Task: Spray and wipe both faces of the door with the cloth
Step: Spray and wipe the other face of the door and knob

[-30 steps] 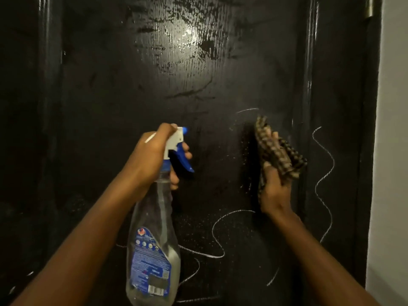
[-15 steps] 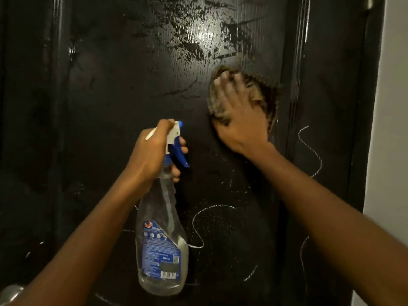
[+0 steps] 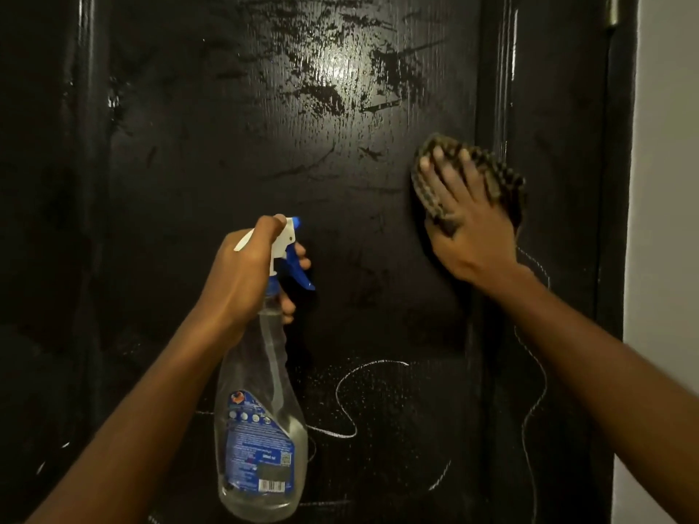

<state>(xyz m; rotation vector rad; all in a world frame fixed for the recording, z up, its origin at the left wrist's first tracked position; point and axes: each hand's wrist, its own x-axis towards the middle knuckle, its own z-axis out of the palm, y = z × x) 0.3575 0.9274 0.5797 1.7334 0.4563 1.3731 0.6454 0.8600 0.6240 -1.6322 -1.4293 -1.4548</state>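
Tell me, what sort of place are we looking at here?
Likely indoors at a doorway, perhaps in a home: a dark glossy door, a hinge near its right edge, a plain pale wall beside it, and a household spray bottle.

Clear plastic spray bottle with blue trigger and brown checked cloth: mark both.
Clear plastic spray bottle (image 3: 261, 448): head view, on its blue label.
Brown checked cloth (image 3: 501, 179): head view, on its exposed right edge.

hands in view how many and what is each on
2. The left hand grips the spray bottle in front of the door, centre; the right hand presses the cloth flat against the door, further right and higher. No others show.
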